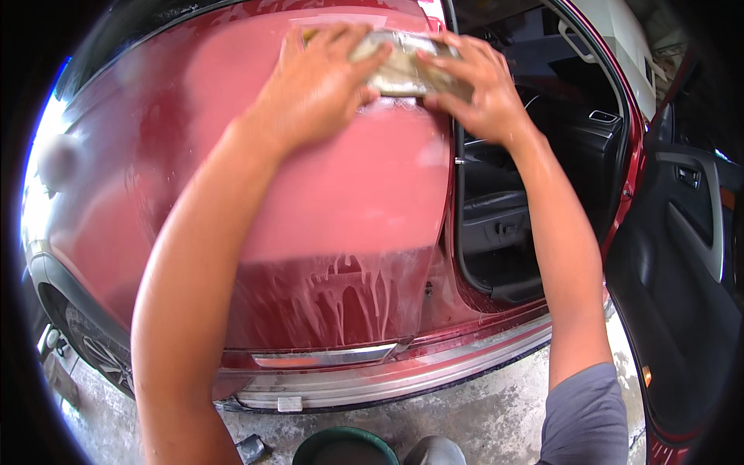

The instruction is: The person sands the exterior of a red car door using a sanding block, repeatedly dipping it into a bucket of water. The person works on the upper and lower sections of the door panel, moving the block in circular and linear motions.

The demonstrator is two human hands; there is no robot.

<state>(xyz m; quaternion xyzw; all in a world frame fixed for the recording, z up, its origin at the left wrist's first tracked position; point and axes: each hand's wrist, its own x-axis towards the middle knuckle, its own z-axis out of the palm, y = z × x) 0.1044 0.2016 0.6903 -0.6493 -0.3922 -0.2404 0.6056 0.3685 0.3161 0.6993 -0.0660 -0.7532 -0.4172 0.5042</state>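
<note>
Pressing a pale, soapy sponge (403, 66) flat against the upper part of a red car door panel (333, 194), both hands are clamped on it together. Left hand (318, 85) covers the sponge's left end, fingers spread over its top; right hand (477, 89) grips the right end, fingertips curled over the upper edge. Sponge sits high on the panel, just beside the panel's rear edge. Thin film of suds on the paint around the sponge; lower down, white foam streaks (349, 298) run in drips toward a chrome trim strip (325, 356). Right of the panel: open doorway showing a dark seat (496, 221) and dark interior. Far right, the open door's inner trim (682, 256), black with a handle recess. Below: wet concrete floor (480, 411), green bucket rim (345, 446) at lower edge, wheel (93, 345) at lower left. Grey sleeve (585, 418) on the right arm.
</note>
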